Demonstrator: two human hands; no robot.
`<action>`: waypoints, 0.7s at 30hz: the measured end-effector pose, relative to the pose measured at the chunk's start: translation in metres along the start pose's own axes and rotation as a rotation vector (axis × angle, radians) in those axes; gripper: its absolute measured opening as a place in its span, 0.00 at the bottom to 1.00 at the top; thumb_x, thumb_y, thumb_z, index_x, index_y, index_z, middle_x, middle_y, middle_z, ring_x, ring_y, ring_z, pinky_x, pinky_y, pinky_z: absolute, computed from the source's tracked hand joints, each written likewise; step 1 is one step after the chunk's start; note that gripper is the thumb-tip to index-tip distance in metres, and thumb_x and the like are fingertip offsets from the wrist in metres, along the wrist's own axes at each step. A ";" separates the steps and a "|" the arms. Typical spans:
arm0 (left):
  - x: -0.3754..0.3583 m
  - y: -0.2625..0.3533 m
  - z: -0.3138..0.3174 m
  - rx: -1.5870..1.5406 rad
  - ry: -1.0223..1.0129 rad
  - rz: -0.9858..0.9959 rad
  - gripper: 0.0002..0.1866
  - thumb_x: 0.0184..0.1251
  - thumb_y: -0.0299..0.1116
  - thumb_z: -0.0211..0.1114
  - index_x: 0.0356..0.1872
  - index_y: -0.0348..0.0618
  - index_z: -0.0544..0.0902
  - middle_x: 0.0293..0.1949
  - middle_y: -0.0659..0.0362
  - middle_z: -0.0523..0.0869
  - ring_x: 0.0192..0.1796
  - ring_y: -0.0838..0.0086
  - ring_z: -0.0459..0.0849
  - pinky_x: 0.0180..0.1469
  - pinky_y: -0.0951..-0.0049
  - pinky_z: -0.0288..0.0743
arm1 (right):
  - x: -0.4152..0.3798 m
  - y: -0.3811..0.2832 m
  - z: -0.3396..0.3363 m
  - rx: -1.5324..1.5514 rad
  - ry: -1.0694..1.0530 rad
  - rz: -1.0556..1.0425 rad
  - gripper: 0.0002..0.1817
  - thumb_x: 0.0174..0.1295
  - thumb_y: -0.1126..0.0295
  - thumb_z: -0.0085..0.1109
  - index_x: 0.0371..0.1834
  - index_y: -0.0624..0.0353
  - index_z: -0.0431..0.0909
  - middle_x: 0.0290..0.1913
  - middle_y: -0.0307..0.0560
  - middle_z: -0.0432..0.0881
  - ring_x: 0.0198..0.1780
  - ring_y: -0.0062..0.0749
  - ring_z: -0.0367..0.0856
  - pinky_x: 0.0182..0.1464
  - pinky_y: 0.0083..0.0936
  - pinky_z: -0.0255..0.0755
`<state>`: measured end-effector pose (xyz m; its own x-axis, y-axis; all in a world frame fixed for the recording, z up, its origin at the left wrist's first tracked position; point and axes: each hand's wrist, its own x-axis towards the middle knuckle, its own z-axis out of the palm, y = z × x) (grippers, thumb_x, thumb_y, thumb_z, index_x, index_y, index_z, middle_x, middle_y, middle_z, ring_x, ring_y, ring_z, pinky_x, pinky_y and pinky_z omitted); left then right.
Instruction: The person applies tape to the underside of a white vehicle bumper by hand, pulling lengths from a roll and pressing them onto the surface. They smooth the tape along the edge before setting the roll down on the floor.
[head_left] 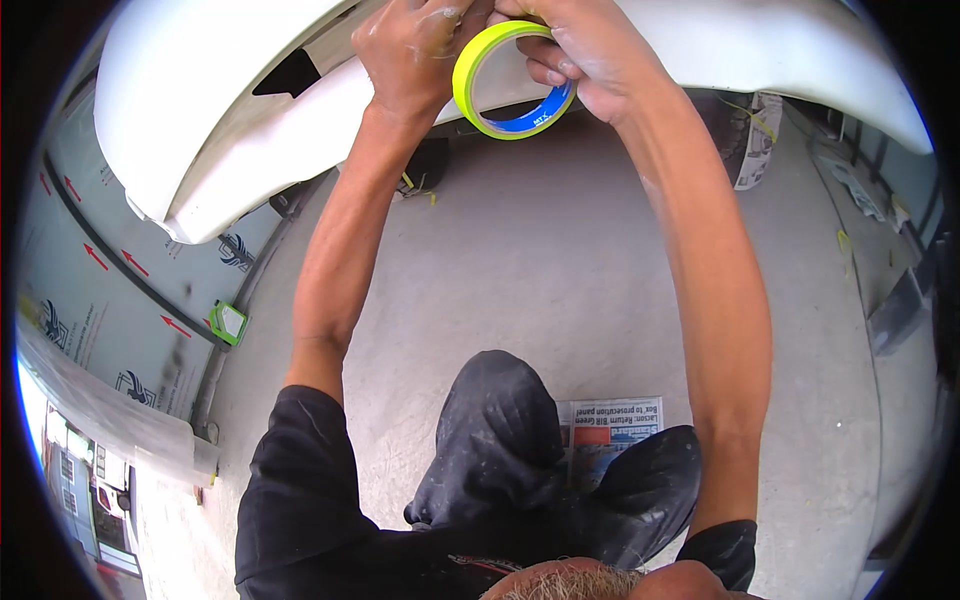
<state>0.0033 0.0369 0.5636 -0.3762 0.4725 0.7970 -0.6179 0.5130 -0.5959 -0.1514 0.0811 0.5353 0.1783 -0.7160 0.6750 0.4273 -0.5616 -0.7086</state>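
A roll of yellow-green masking tape point(466, 84) with a blue inner core hangs from my right hand point(598, 52), whose fingers curl through and around its ring. Just left of the roll, my left hand point(412, 48) is closed, with pale dust on its skin. Its fingertips run off the top edge, so what they pinch is hidden. Both hands are raised against a white car bumper point(745, 48), which curves across the top of the view.
Folded newspaper point(612, 412) lies on the grey concrete floor point(520, 250) beside my knee. Printed panels point(110, 260) with red arrows stand at left, near a small green object point(228, 322). More paper point(758, 145) hangs by a dark tyre at right.
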 end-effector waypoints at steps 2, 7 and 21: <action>-0.001 0.000 0.003 -0.007 0.011 0.004 0.08 0.61 0.28 0.77 0.40 0.44 0.89 0.34 0.59 0.87 0.30 0.67 0.88 0.30 0.69 0.80 | -0.001 0.002 0.000 0.011 0.013 -0.007 0.05 0.72 0.73 0.51 0.43 0.57 0.78 0.26 0.32 0.75 0.16 0.15 0.66 0.14 0.17 0.55; 0.001 0.013 -0.008 -0.004 -0.052 0.023 0.07 0.61 0.28 0.77 0.38 0.44 0.89 0.34 0.59 0.87 0.29 0.67 0.88 0.29 0.70 0.79 | -0.010 0.010 -0.001 -0.008 0.072 0.054 0.08 0.72 0.73 0.50 0.47 0.56 0.79 0.25 0.32 0.75 0.15 0.14 0.65 0.14 0.17 0.55; 0.009 0.009 -0.008 0.158 -0.228 -0.041 0.05 0.66 0.36 0.72 0.38 0.50 0.89 0.32 0.62 0.85 0.31 0.66 0.88 0.31 0.64 0.80 | -0.005 0.008 -0.005 0.021 0.092 0.044 0.08 0.72 0.73 0.50 0.47 0.57 0.79 0.24 0.32 0.74 0.14 0.15 0.64 0.13 0.18 0.57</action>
<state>-0.0005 0.0511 0.5646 -0.4837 0.2708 0.8323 -0.7288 0.4020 -0.5543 -0.1530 0.0781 0.5250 0.1158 -0.7749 0.6214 0.4398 -0.5209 -0.7316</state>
